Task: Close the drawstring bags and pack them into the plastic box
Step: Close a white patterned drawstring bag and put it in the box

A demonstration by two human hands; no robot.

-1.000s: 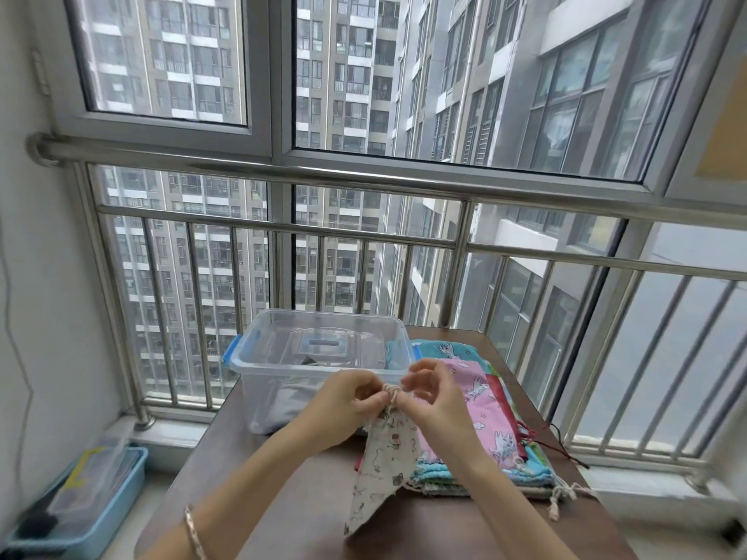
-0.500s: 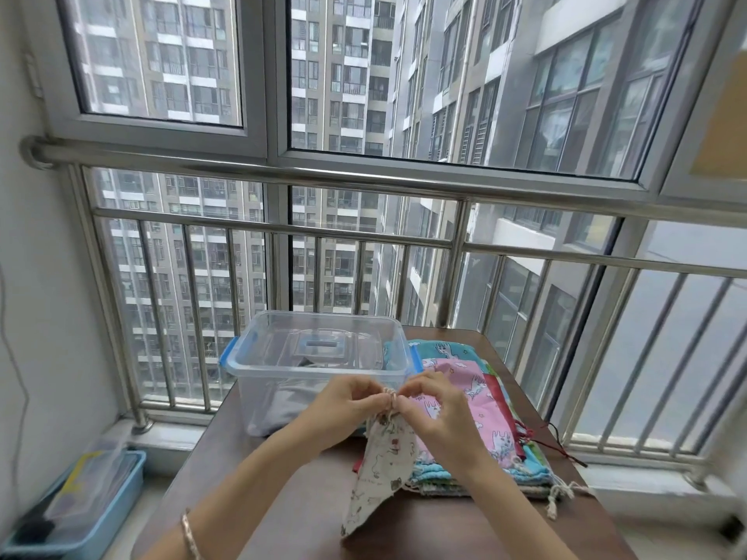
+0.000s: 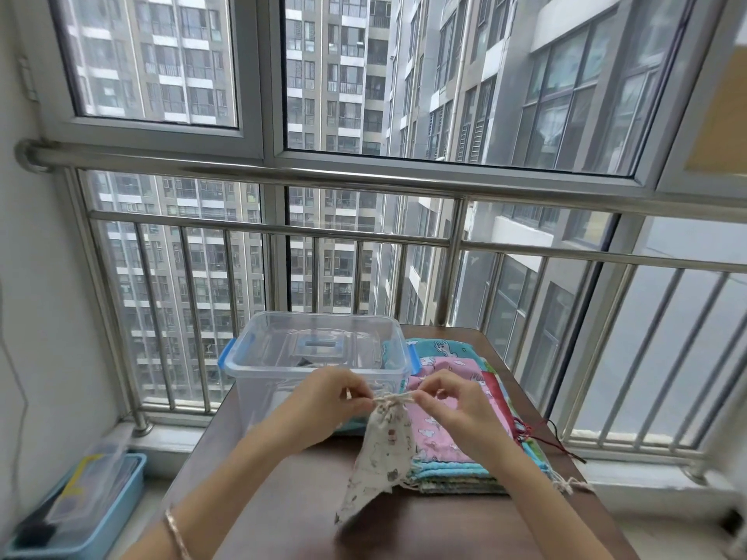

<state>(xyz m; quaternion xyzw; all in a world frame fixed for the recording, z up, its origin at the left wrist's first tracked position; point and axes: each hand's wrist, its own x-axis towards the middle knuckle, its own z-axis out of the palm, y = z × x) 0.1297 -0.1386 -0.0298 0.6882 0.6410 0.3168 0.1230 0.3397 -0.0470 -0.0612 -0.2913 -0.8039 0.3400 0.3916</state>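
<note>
A cream drawstring bag [image 3: 380, 454] with small prints hangs above the brown table [image 3: 295, 515], its mouth gathered tight. My left hand [image 3: 323, 406] pinches the cord on the left of the mouth. My right hand [image 3: 448, 406] pinches the cord on the right, a short stretch of cord showing between them. Behind my hands stands the clear plastic box [image 3: 319, 357] with blue latches, open at the top. A flat stack of drawstring bags [image 3: 448, 450], pink on top over blue ones, lies to the right of the box.
A steel railing [image 3: 364, 236] and windows close off the far side of the table. Red cords [image 3: 541, 434] trail off the stack at the right. On the floor at lower left sits a blue bin [image 3: 81, 507] with odds and ends. A wall rises at the left.
My hands have drawn slightly apart, pulling the cords sideways, so the cream bag's mouth is cinched tighter. The bag hangs in much the same place.
</note>
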